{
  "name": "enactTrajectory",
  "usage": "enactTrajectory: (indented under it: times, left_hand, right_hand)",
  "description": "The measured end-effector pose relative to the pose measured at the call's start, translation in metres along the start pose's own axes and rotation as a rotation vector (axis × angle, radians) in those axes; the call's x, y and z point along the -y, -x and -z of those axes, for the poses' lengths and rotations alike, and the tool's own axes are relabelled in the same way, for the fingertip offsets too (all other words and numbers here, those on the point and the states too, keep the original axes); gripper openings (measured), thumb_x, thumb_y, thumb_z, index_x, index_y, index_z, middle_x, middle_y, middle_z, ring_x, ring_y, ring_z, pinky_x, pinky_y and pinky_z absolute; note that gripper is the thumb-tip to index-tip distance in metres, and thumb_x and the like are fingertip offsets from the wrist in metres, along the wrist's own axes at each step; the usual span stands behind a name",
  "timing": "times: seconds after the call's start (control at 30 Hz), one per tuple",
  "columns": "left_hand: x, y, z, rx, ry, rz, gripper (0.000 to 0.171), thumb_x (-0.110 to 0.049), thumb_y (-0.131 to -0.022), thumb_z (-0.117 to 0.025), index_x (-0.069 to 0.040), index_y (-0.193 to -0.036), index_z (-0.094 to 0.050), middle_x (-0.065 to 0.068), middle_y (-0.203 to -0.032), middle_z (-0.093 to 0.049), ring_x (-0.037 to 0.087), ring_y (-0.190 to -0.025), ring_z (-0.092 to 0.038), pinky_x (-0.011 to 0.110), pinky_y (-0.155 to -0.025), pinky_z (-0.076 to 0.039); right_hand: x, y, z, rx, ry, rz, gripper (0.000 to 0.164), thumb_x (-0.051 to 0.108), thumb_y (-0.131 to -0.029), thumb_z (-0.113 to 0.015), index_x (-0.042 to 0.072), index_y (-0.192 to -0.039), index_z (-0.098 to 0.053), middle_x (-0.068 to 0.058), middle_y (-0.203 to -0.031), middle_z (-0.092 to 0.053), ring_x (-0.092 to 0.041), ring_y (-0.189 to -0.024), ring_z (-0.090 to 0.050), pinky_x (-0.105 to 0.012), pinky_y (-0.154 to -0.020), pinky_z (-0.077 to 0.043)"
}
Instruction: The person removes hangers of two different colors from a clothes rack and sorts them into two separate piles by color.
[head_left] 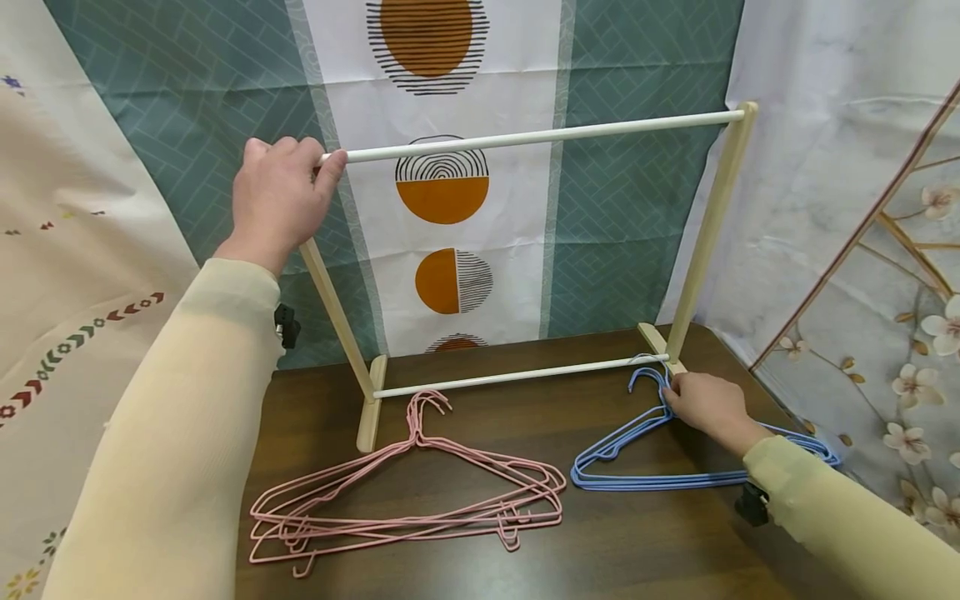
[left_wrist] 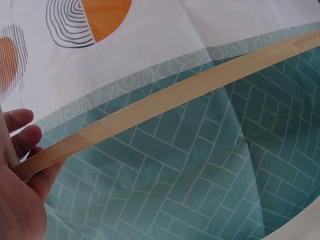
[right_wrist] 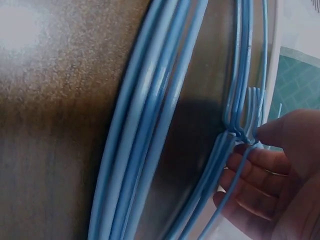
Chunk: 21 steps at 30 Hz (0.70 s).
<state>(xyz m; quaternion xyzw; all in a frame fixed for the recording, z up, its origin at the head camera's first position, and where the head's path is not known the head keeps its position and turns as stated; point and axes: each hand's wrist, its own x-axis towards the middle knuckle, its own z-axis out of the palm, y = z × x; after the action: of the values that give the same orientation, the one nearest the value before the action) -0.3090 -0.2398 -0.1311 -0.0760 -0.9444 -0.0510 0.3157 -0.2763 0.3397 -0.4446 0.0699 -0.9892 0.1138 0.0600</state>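
My left hand grips the top left corner of a clothes rack, at the end of its white top bar. In the left wrist view the fingers curl around the wooden upright where it meets that bar. On the right, my right hand pinches a blue hanger at its neck, just below the hook. Several more blue hangers lie stacked close beside it, their hooks toward the rack's right foot. A pile of pink hangers lies at the left front of the rack, hooks near the lower bar.
A white lower bar joins the two wooden feet on the brown table. Patterned cloth hangs behind the rack, and a floral cloth borders the right side.
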Motion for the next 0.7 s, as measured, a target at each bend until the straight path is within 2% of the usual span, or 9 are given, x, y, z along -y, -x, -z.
enactTrajectory:
  times: [0.17,0.5,0.7]
  left_hand:
    - [0.001,-0.001,-0.001,0.001,0.004,0.000,0.062,-0.057,-0.119,-0.031,-0.002,-0.111,-0.059,0.019,-0.099,-0.054,0.046,-0.114,-0.045,0.057,-0.091,-0.039]
    - [-0.005,-0.003,0.005,0.026,-0.004,0.007,0.064,-0.058,-0.118,-0.030,-0.002,-0.113,-0.060,0.019,-0.101,-0.055,0.047,-0.115,-0.045,0.057,-0.089,-0.039]
    - [-0.001,0.002,0.009,0.074,0.000,0.005,0.064,-0.057,-0.119,-0.029,-0.002,-0.115,-0.061,0.020,-0.100,-0.056,0.046,-0.111,-0.045,0.058,-0.090,-0.039]
  right_hand:
    - [0.002,-0.001,-0.003,0.008,0.009,-0.025,0.035,0.031,-0.104,-0.067,0.020,-0.071,-0.061,-0.002,-0.066,-0.058,-0.028,-0.063,-0.057,-0.054,-0.053,-0.045]
    - [0.004,0.003,-0.001,0.028,0.010,-0.050,0.035,0.031,-0.105,-0.068,0.018,-0.072,-0.063,-0.004,-0.068,-0.060,-0.030,-0.064,-0.060,-0.056,-0.056,-0.047]
    - [0.005,0.003,0.001,0.035,0.009,-0.057,0.036,0.032,-0.105,-0.068,0.018,-0.071,-0.064,-0.006,-0.068,-0.060,-0.031,-0.065,-0.061,-0.058,-0.057,-0.049]
